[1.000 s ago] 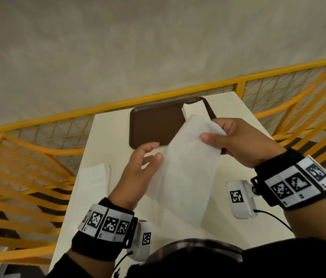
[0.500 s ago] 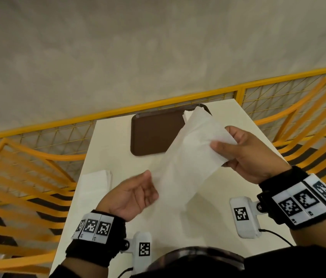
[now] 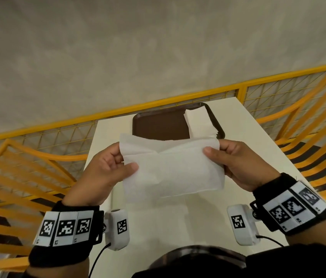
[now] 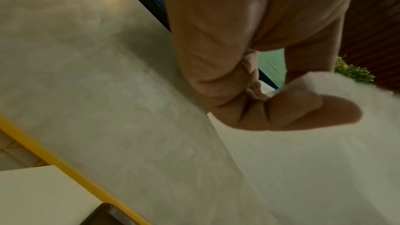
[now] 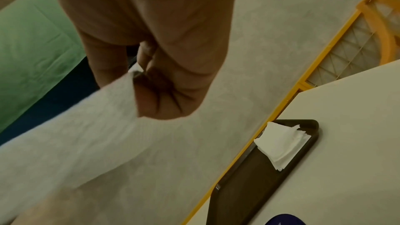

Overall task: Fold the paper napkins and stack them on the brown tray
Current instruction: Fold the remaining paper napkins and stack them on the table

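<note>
A white paper napkin (image 3: 172, 167) is stretched flat in the air above the table, partly folded with a crease across it. My left hand (image 3: 106, 169) pinches its left edge between thumb and fingers, and the napkin (image 4: 303, 151) shows under the thumb there too. My right hand (image 3: 238, 161) pinches the right edge, where the napkin (image 5: 75, 134) trails off to the left. Behind it lies the brown tray (image 3: 158, 125) with a stack of folded napkins (image 3: 200, 123) at its right end; that stack (image 5: 281, 145) also shows on the tray (image 5: 249, 186).
The white table (image 3: 258, 149) is narrow and ringed by a yellow railing (image 3: 198, 95) at the far edge. Yellow slatted chairs (image 3: 23, 177) stand on both sides. The tray's left half is bare.
My left hand came up and took hold of the napkin's left edge. The napkin went from hanging slanted in the right hand to being held level between both hands, nearer me.
</note>
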